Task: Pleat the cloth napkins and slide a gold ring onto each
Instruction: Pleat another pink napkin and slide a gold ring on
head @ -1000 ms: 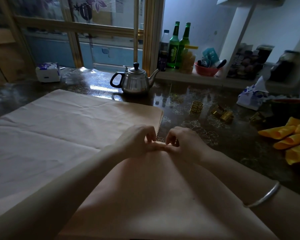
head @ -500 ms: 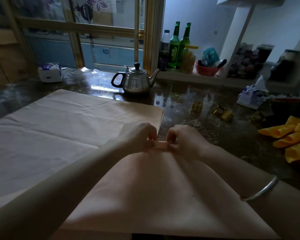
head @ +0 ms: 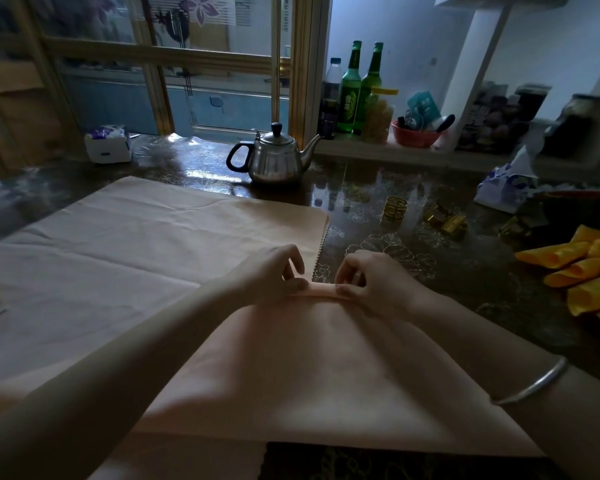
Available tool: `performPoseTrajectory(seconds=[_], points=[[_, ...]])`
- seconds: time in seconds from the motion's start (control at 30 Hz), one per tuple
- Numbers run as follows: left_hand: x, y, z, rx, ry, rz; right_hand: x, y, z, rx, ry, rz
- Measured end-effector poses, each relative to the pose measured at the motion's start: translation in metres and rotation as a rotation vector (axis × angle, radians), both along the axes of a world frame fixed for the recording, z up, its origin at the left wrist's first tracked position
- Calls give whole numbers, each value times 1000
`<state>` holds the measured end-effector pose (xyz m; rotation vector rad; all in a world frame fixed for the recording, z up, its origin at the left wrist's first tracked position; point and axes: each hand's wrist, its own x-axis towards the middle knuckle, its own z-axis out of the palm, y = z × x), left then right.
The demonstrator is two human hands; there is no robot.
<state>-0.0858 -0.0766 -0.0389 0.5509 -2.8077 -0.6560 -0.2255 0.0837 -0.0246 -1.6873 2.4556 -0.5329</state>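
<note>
Single view, head-worn, wide-angle. Looks forward and down across surface (head: 465,271) from its near edge. Close over napkin (head: 291,358); left grip (head: 274,271) and right grip (head: 374,278) near frame centre, forearms (head: 118,358) entering from bottom corners. Takes in window (head: 222,109) at top left, shelf (head: 354,149) at top right, beyond far edge of surface. Bends straight lines toward frame edges. Nearest to forearms, farthest from window.

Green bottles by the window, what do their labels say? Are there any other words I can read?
No text here can be read.
On the green bottles: white label marks, too blurred.
On the tissue pack: blue print, too blurred.
On the teal packet: print too small.
On the napkin: no writing.
</note>
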Motion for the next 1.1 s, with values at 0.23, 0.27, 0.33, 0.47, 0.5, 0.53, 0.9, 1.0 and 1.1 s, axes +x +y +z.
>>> performPoseTrajectory(seconds=[0.23, 0.27, 0.33, 0.47, 0.5, 0.53, 0.9, 1.0, 1.1], points=[[6, 3, 13, -154, -54, 5, 7, -4, 2, 63, 102, -17], [7, 6, 14, -242, -42, 11, 10, -3, 1, 45, 134, -10], [9, 11, 13, -412, 14, -14, 15, 0, 0, 6, 207, 10], [15, 20, 1, -496, 141, -134, 27, 11, -6, -46, 278, 82], [16, 21, -1, -461, 139, -144, 28, 13, -8, -56, 278, 95], [18, 22, -2, -407, 126, -143, 27, 14, -10, -66, 271, 99], [19, 15, 1, -150, 36, -84, 16, 12, -10, -31, 48, 4], [22, 22, 6, -241, 30, -66, 22, 13, -8, -30, 96, 14], [27, 31, 7, -388, 64, -83, 31, 18, -8, -71, 203, 43]])
